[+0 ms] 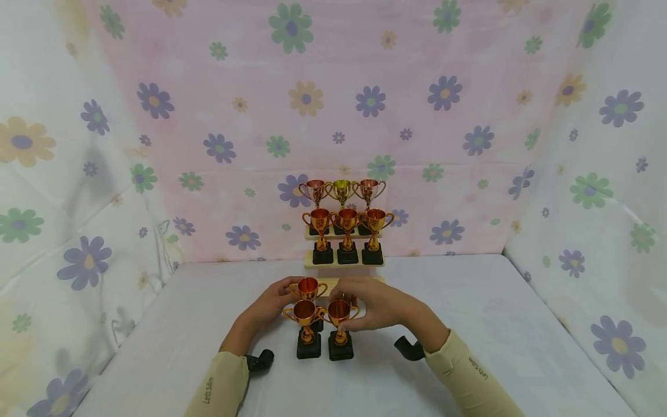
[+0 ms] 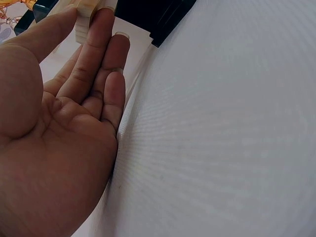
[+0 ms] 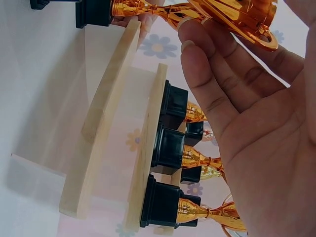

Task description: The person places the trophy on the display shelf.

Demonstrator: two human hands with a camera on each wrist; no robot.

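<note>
Two gold trophies with black bases stand in front in the head view, a left trophy [image 1: 305,313] and a right trophy [image 1: 339,311]. My right hand [image 1: 377,304] grips the right one by its cup, with fingers behind it and the thumb near the stem. In the right wrist view fingertips [image 3: 195,52] lie against the cup [image 3: 242,17]. A third trophy [image 1: 308,286] is partly hidden behind the left one. My left hand [image 1: 272,300] pinches the left end of the lowest wooden shelf [image 2: 86,12] between thumb and fingers, beside a black trophy base [image 2: 155,17].
Behind the hands rises a stepped wooden rack. Three trophies [image 1: 347,220] line its middle shelf [image 1: 344,266], and three more cups [image 1: 342,188] line the top shelf [image 1: 310,236]. A white tabletop [image 1: 443,370] lies beneath, with floral cloth [image 1: 333,69] around it.
</note>
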